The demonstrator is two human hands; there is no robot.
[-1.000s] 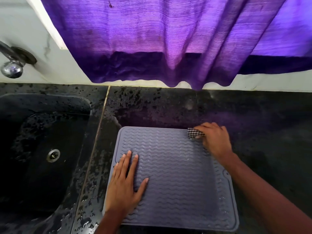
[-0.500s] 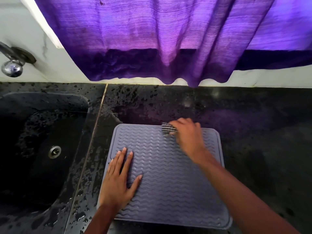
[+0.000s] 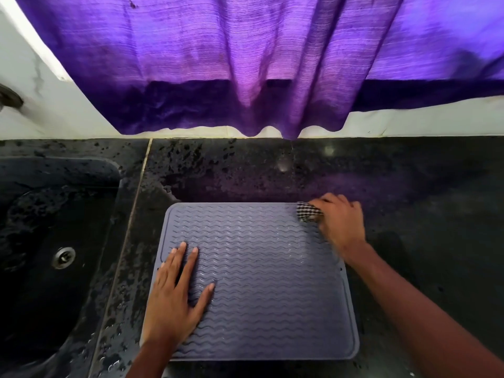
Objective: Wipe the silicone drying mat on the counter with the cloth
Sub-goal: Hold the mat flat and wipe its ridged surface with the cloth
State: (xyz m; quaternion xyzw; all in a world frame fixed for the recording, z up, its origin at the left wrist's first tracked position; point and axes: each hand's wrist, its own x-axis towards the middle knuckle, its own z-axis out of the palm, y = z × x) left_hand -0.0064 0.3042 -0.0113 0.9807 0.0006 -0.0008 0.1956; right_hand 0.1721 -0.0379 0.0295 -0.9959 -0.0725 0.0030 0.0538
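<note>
A grey silicone drying mat (image 3: 261, 282) with a wavy ribbed surface lies flat on the black counter (image 3: 409, 192). My left hand (image 3: 177, 293) rests flat on the mat's left side, fingers straight and spread. My right hand (image 3: 339, 222) is at the mat's far right corner and grips a small black-and-white checked cloth (image 3: 308, 211), bunched under the fingers and touching the mat. Most of the cloth is hidden by that hand.
A dark sink (image 3: 54, 241) with a metal drain (image 3: 63, 257) lies left of the mat. The counter around it is spotted with water drops. A purple curtain (image 3: 245, 64) hangs over the white back wall behind the counter.
My right hand swept the cloth left along the mat's far edge to its middle, then back right to the far right corner. My left hand stayed pressed on the mat.
</note>
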